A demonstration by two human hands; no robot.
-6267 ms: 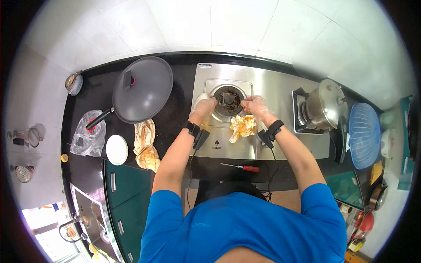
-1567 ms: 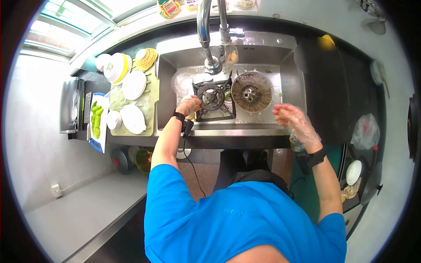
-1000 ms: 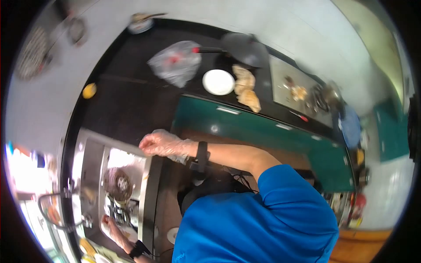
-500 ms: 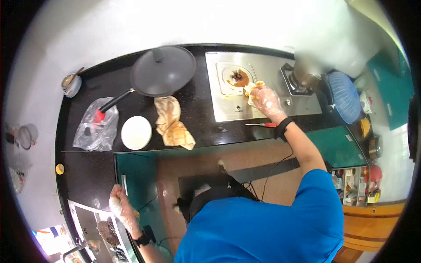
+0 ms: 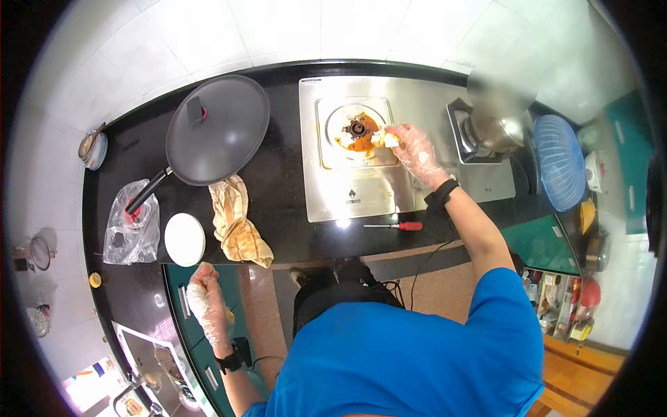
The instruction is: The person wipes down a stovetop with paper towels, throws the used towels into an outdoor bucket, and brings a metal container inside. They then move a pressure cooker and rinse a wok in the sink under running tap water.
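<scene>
My right hand (image 5: 411, 151), in a clear glove, presses a stained yellowish cloth (image 5: 384, 138) against the greasy left burner well (image 5: 356, 131) of the steel stove (image 5: 361, 187). The burner's grate and cap are off. My left hand (image 5: 206, 299), also gloved, hangs low at the left beside the green cabinet front (image 5: 186, 306), fingers curled; whether it holds something is unclear. A red-handled screwdriver (image 5: 394, 226) lies on the black counter just in front of the stove.
A lidded grey pan (image 5: 212, 132), a crumpled tan rag (image 5: 236, 222), a white dish (image 5: 185, 239) and a plastic bag (image 5: 130, 226) sit on the counter (image 5: 285, 181) left of the stove. A pressure cooker (image 5: 495, 125) stands on the right burner, a blue cover (image 5: 559, 160) beyond it. The sink (image 5: 149, 361) lies at lower left.
I have turned from the sink back to the stove. My right hand has taken the stained cloth up from the stove top to the burner well. My left hand has swung away from the sink.
</scene>
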